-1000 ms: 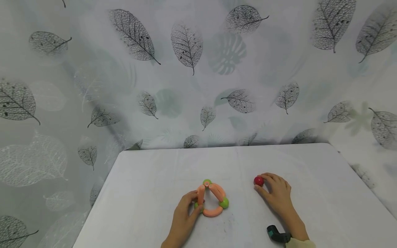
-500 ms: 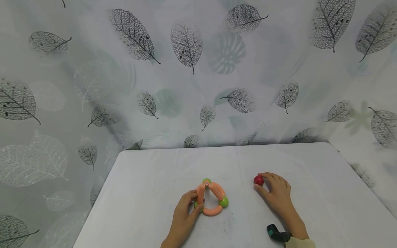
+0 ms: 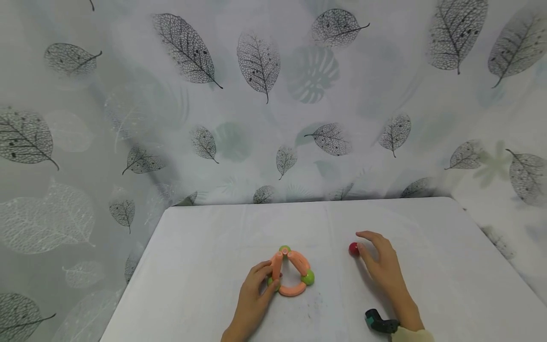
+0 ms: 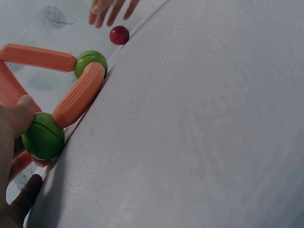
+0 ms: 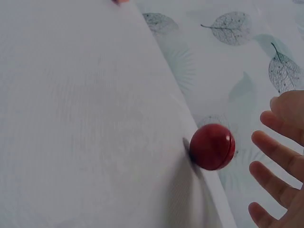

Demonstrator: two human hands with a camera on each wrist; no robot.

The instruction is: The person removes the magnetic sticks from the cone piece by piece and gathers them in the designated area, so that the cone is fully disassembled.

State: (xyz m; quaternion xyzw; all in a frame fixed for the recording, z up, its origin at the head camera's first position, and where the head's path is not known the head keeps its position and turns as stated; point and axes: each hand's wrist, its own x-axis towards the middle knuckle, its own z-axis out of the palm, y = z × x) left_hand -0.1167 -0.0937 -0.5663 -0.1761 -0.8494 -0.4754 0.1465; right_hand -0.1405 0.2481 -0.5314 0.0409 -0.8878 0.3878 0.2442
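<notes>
A toy frame of orange rods (image 3: pixel 292 289) joined by green balls (image 3: pixel 307 277) stands on the white table. My left hand (image 3: pixel 253 297) grips its left side; in the left wrist view the thumb lies by one green ball (image 4: pixel 43 136), and the straight and curved rods (image 4: pixel 80 95) show. To the right a red ball (image 3: pixel 353 250) rests on the table. Just beside it is my right hand (image 3: pixel 384 266), thumb and fingers spread. In the right wrist view a gap separates the red ball (image 5: pixel 212 147) from the fingers (image 5: pixel 270 145).
A black device with a bend (image 3: pixel 380 323) is strapped at the right wrist, by a pale sleeve (image 3: pixel 412 335). Behind the white table (image 3: pixel 213 247) hangs a curtain (image 3: pixel 265 123) printed with leaves, which also lines both sides.
My right hand has let go of the red ball; its fingers have spread and lifted away. The ball stays nearly in place. The left hand and the toy frame look unmoved.
</notes>
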